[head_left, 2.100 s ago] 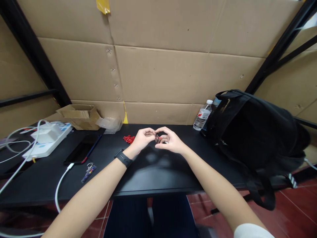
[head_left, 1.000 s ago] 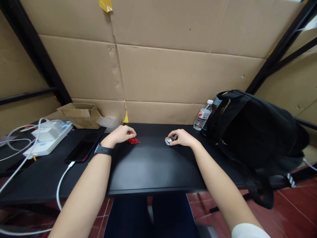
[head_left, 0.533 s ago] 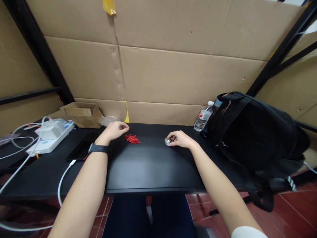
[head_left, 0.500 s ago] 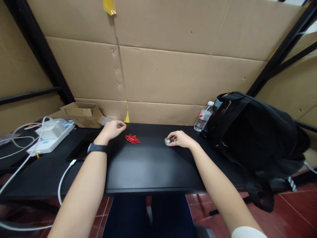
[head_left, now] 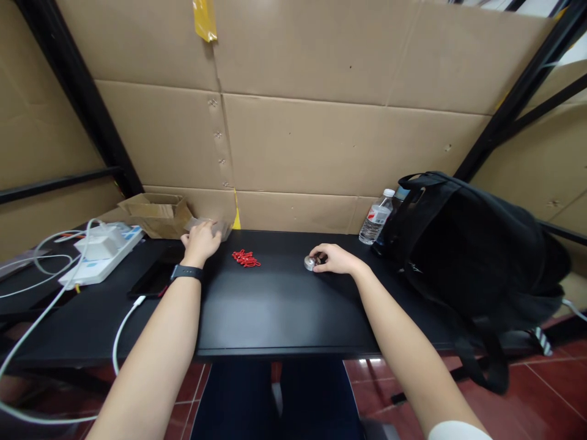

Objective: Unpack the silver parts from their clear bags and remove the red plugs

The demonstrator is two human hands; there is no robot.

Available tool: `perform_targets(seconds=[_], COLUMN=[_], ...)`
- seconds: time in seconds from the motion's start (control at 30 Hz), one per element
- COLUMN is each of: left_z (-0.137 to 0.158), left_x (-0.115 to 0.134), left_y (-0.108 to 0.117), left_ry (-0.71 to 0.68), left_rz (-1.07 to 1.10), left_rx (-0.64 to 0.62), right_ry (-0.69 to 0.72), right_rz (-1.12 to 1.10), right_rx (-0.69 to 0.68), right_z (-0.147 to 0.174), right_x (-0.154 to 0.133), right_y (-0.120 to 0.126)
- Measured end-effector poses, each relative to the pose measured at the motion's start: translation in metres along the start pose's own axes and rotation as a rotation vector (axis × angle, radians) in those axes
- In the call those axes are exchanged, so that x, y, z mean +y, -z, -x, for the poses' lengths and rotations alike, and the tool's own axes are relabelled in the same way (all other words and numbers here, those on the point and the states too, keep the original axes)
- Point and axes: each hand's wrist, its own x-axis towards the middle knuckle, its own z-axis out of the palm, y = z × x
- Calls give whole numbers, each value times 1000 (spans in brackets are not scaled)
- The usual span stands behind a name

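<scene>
The left grip [head_left: 202,238] is spread over clear plastic packaging [head_left: 222,228], probably light and floppy, best pinched by an edge. Beside it on the right lie red cords [head_left: 246,258]; the right grip [head_left: 314,259] holds a silvery disc [head_left: 309,263], likely stiff, slippery, best held by its rim.

No Legible Print in View

Watching remotely, I can read nothing: the red-and-white label [head_left: 378,214] on the water bottle [head_left: 367,233] and the pale mark [head_left: 415,267] on the black backpack [head_left: 472,244] are too small to decipher.
</scene>
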Motion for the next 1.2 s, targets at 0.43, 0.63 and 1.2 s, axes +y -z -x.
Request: perform_targets(seconds=[0.43, 0.63, 1.2], left_z=[24, 76, 78], left_x=[76, 147, 140], left_y=[20, -17, -26], left_ry=[-260, -745, -805], left_rz=[302, 221, 218], left_rx=[191, -162, -277], right_ry=[-13, 26, 8], right_rz=[-23, 8, 20], right_rx=[1, 12, -34], right_z=[-1, -2, 2], right_x=[3, -2, -1], right_y=[-2, -5, 2])
